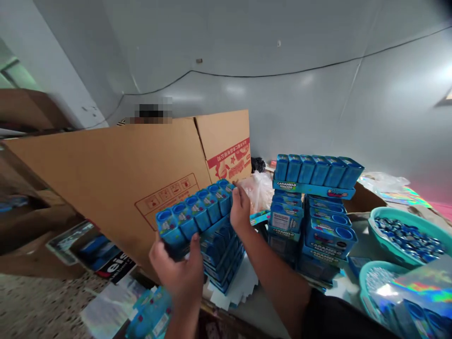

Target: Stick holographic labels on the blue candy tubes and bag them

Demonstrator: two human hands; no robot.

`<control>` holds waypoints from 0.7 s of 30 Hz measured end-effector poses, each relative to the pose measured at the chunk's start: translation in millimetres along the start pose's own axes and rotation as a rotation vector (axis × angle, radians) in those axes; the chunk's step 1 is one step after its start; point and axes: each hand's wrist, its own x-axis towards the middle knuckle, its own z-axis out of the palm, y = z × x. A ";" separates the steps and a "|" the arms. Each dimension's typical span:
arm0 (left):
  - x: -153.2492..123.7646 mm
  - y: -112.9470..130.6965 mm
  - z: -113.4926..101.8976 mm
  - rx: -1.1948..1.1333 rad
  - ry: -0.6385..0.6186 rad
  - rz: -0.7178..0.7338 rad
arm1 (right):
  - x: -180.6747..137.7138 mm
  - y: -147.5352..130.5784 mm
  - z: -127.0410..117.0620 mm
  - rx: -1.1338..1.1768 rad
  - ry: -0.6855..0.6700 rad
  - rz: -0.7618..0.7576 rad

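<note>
Row: the row of blue boxes [194,205] is up between my hands, in front of the carton [165,160] and over the near stack [221,252]; I cannot tell whether its underside touches that stack.
Left hand: my left hand [178,266] grips the near end, thumb along the side facing me, the other fingers mostly hidden.
Right hand: my right hand [241,209] is closed on the far end, fingertips at the top edge.
Squeeze: I'd press inward evenly from both ends – too little and a middle box could drop, too much and the row could buckle.
Level: the row looks slanted, its far end higher in my view, so both ends should be brought even before any weight comes off my fingers.
Near stack: more blue boxes in layers, on white sheets [235,287]; a bump from my wrist could shift them, so I'd keep it clear.
Right stacks: the top tray [314,190] sits across two box stacks [330,235] – my right forearm passes close in view, so I'd keep that elbow tucked.
Basin: the big basin [375,226] of wrapped sweets is well apart from the row.
</note>
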 end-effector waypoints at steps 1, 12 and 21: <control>-4.0 0.4 7.4 -0.019 -0.003 -0.012 | 7.5 12.5 2.4 -0.022 0.044 0.016; -41.6 -70.5 39.3 -0.110 -0.174 -0.070 | 16.9 95.7 -3.5 -0.205 -0.011 0.200; -23.9 -79.7 43.0 -0.071 -0.490 -0.283 | 37.9 100.7 11.6 -0.146 -0.046 0.337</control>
